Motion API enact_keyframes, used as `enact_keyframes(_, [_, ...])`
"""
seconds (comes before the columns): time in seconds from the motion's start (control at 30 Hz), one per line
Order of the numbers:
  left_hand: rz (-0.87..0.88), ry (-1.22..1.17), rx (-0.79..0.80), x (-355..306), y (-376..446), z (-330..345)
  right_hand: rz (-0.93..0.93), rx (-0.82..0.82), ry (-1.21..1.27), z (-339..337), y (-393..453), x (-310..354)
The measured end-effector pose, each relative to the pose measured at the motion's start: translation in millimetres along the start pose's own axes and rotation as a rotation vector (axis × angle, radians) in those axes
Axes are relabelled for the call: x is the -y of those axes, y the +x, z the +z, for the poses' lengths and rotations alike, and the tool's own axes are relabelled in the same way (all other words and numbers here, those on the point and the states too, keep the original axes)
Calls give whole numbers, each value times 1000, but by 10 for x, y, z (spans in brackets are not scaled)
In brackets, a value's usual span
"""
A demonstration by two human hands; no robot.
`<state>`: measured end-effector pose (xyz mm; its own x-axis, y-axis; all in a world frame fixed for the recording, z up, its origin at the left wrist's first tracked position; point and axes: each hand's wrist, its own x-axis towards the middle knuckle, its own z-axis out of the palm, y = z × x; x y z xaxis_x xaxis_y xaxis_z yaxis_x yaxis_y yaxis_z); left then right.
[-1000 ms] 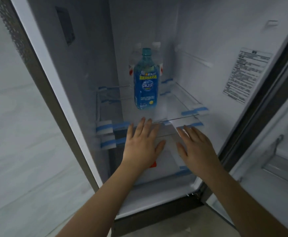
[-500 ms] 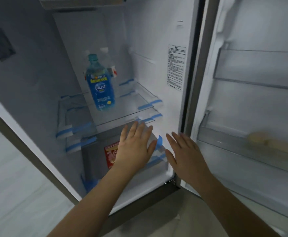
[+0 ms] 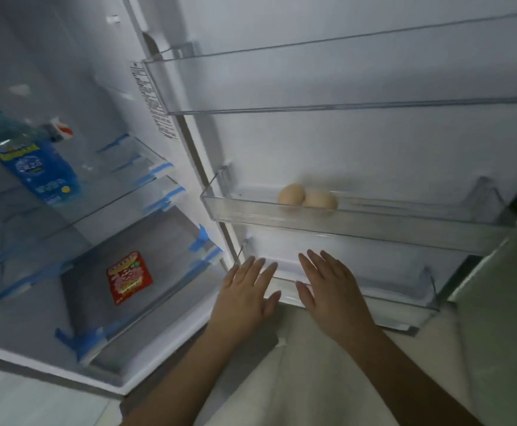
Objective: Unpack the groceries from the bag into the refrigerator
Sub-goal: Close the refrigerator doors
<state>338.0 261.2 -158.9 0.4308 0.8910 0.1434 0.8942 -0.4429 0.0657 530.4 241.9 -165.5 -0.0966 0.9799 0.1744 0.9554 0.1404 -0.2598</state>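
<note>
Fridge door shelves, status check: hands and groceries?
Left hand and right hand both open, empty. Two eggs in middle door bin. Nothing in the way.

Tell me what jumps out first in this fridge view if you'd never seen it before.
Both hands, the left hand and right hand, are spread flat and empty in front of the lowest door bin. Just above them, two eggs lie side by side in the middle door bin. To the left, a blue bottle stands on a glass shelf, with a red packet lying below it.
</note>
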Motion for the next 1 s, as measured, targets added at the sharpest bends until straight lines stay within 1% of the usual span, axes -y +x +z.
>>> enact_keyframes(0.2, [148,-6,138,-442,161,274,127,34,-34,50,-365,-621])
enact_keyframes(0.4, [168,39,239,-515,220,658,270,40,-62,77,-788,-999])
enact_keyframes(0.57, [145,34,198,-530,197,847,253,62,-103,186,-884,-1091])
enact_keyframes(0.7, [184,0,123,-505,201,982,254,66,-143,257,-869,-1090])
enact_keyframes(0.87, [234,-53,101,-414,237,1023,277,37,-159,280,-829,-1041])
enact_keyframes(1.0, [273,-43,108,-368,219,1006,288,48,-189,273,-835,-1026])
